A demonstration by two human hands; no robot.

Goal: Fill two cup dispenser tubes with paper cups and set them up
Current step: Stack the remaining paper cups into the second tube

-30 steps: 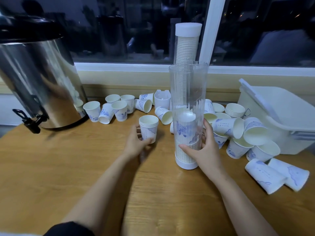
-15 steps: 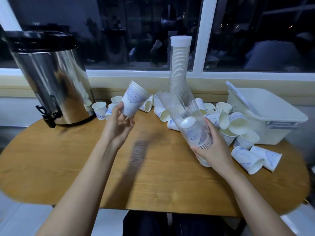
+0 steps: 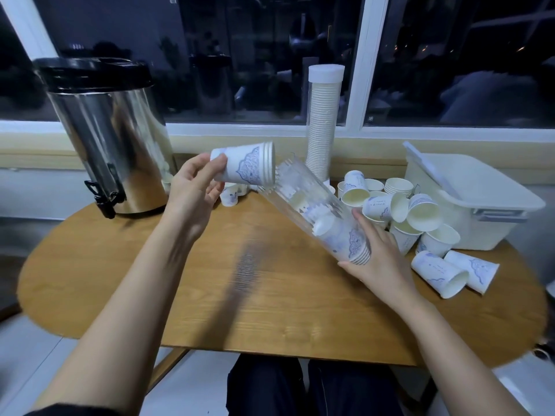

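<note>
Clear dispenser tube (image 3: 306,199): tilted over the table (image 3: 135,280), lower end gripped by the right hand (image 3: 380,262), nested cups (image 3: 356,247) inside by that grip. Stack of paper cups (image 3: 247,168): white, blue ornament, lettering too small to read, pinched sideways in the left hand (image 3: 192,190), rims at the tube's upper mouth. Second tube (image 3: 323,124): upright behind it, full, white-capped.
</note>
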